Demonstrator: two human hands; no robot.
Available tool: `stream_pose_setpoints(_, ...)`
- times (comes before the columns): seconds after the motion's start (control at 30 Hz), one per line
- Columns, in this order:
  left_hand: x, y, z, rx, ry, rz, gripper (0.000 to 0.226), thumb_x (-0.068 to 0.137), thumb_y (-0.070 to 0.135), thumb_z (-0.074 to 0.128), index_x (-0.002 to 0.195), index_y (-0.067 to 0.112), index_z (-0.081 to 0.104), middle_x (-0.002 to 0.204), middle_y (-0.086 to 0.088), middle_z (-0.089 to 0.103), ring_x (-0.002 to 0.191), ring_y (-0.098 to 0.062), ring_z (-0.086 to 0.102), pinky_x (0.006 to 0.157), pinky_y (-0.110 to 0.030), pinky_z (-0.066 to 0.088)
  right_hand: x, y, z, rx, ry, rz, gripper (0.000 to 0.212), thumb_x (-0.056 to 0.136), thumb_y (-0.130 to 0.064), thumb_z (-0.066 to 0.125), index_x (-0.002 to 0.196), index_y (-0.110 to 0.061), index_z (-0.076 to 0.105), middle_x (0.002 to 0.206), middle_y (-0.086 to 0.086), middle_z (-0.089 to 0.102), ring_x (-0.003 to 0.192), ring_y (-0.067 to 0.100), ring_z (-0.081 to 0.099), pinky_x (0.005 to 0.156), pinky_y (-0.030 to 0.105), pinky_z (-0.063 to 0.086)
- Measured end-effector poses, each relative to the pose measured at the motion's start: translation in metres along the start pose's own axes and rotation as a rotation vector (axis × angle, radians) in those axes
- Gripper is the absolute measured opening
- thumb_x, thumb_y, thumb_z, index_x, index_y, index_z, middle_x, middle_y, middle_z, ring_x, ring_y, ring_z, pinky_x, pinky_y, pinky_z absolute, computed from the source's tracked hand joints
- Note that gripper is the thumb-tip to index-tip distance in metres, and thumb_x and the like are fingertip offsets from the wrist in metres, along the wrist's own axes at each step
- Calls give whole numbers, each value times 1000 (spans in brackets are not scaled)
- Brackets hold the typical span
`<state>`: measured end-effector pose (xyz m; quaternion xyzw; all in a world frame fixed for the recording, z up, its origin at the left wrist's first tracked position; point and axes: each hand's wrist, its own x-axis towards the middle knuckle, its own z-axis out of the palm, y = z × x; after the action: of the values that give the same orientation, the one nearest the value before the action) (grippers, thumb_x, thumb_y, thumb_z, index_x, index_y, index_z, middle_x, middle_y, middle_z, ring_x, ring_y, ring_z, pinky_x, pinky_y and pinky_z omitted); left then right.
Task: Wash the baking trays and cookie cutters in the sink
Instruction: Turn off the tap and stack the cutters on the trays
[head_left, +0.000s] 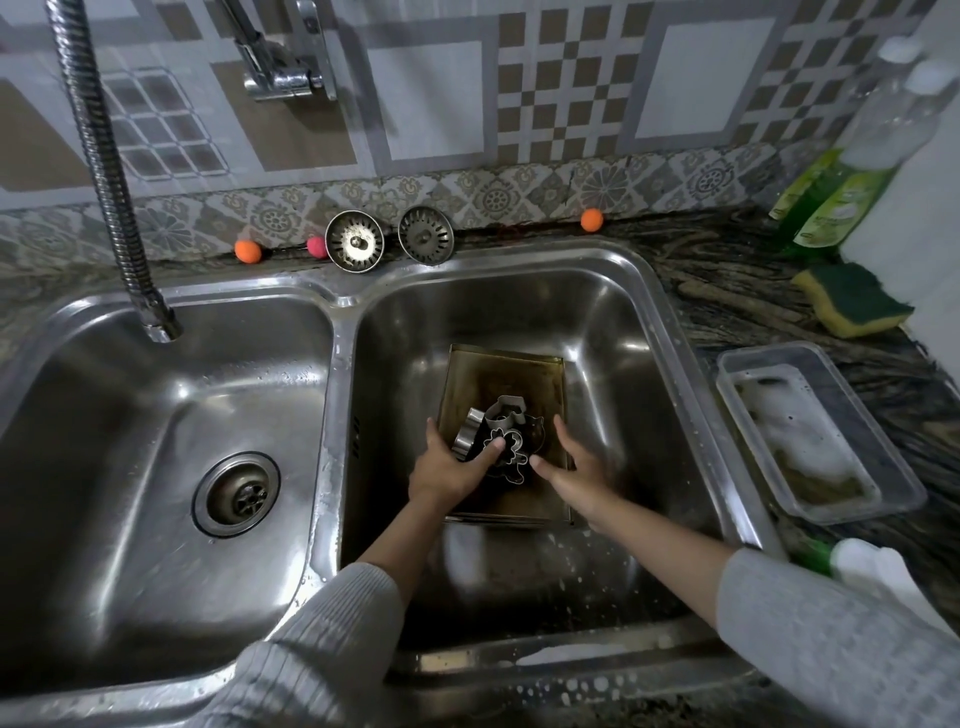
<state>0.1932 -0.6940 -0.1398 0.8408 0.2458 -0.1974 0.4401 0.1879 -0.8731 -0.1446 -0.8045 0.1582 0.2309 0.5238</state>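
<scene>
A stained baking tray (524, 374) lies flat in the right sink basin (613, 322). On it sits a pile of metal cookie cutters (506, 418). My left hand (452, 467) grips cutters at the left of the pile, thumb over a gingerbread-shaped one. My right hand (574, 467) hovers just right of the pile with fingers spread and relaxed, holding nothing.
The left basin (156, 415) has an open drain (236, 493) under a flexible faucet hose (104, 171). Two strainers (355, 241) lean on the back ledge. On the right counter are a sponge (852, 299), a soapy plastic container (815, 431) and green detergent bottles (836, 202).
</scene>
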Motion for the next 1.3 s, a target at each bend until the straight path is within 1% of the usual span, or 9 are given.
stream_pose_setpoints(0.23,1,2,1,-213,25,49,126,43,85,65,148,33,20,132,7,58,122,-18,55,105,-39,43,-10,-17,-7,45,49,-157,75,65,-64,70,130,-61,33,147,0,37,136,19,34,108,32,29)
stream_pose_setpoints(0.3,1,5,0,-248,47,80,123,43,84,67,146,32,24,128,8,61,118,-14,57,104,-37,45,-14,-20,-12,35,73,-208,75,65,-57,75,127,-63,33,142,7,32,135,20,32,109,29,27)
stream_pose_setpoints(0.53,-12,34,-18,-192,86,298,97,78,61,64,152,33,8,135,4,56,128,-14,48,95,-19,33,-31,-44,-28,-6,117,-393,63,78,-37,73,128,-55,38,147,12,18,143,27,10,113,33,16)
stream_pose_setpoints(0.7,-18,59,-34,-167,101,472,78,86,59,54,150,37,16,108,18,63,117,-3,50,93,-20,36,-39,-71,-41,10,212,-588,53,80,-26,73,122,-48,51,142,6,22,133,-6,30,97,-4,16)
stream_pose_setpoints(0.77,-14,68,-40,-178,101,537,78,83,67,52,148,31,30,84,21,68,108,2,57,99,-27,41,-40,-82,-46,-20,269,-654,54,78,-31,75,116,-60,51,144,10,22,141,10,23,104,3,16)
stream_pose_setpoints(0.83,-8,77,-46,-193,114,580,82,75,81,48,136,26,50,89,10,73,108,-5,62,103,-39,45,-46,-94,-50,-41,316,-701,58,74,-35,78,115,-63,50,146,10,21,144,18,17,110,17,16)
stream_pose_setpoints(0.9,-2,84,-50,-184,137,593,82,72,85,47,125,24,59,97,2,73,110,-18,62,98,-45,48,-51,-104,-55,-58,352,-738,61,70,-33,81,119,-54,52,145,9,22,141,15,18,109,15,16)
stream_pose_setpoints(1.1,-15,111,-66,-183,176,711,69,74,83,46,110,27,66,95,4,72,108,-31,61,94,-52,48,-62,-128,-64,-82,426,-809,63,69,-30,82,121,-49,51,144,9,22,139,16,21,107,15,18)
stream_pose_setpoints(1.3,-22,121,-74,-220,187,776,51,75,81,46,91,36,65,93,5,72,100,-24,63,91,-49,50,-69,-143,-72,-131,450,-851,61,71,-29,81,121,-47,51,151,13,15,144,24,13,109,20,15)
